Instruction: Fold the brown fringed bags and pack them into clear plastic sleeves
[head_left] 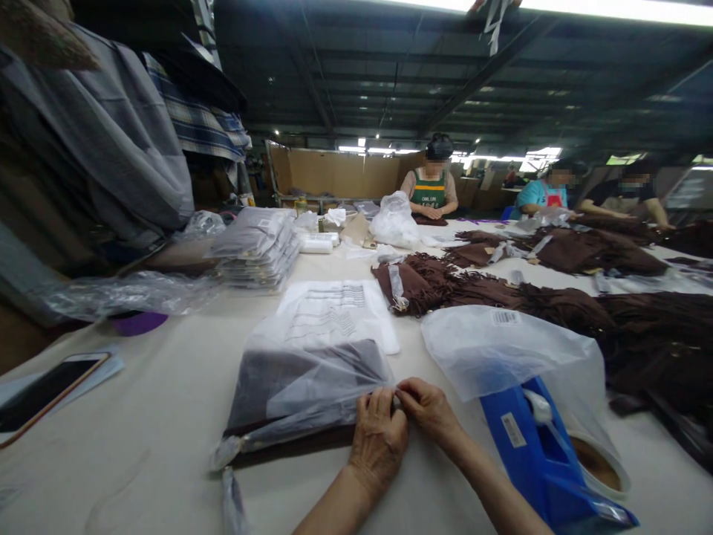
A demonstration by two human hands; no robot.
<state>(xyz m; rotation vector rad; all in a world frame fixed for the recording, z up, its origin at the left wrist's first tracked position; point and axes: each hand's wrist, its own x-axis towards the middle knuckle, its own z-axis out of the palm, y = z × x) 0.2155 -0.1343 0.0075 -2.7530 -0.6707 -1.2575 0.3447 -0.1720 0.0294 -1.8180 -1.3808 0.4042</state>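
A clear plastic bag (pixel 304 386) with a folded brown garment inside lies flat on the white table (pixel 161 416) in front of me. My left hand (pixel 379 438) presses and pinches the bag's right edge. My right hand (pixel 426 407) pinches the same edge right beside it, fingertips touching the left hand. A printed flap of the bag (pixel 334 312) lies folded back behind the garment.
A blue tape dispenser (pixel 543 461) sits under an empty plastic bag (pixel 495 345) at right. Brown fringed garments (pixel 557 305) spread across the right side. Stacked bagged garments (pixel 259 249) stand at back left, a phone (pixel 44 390) at left. Three people work at the far end.
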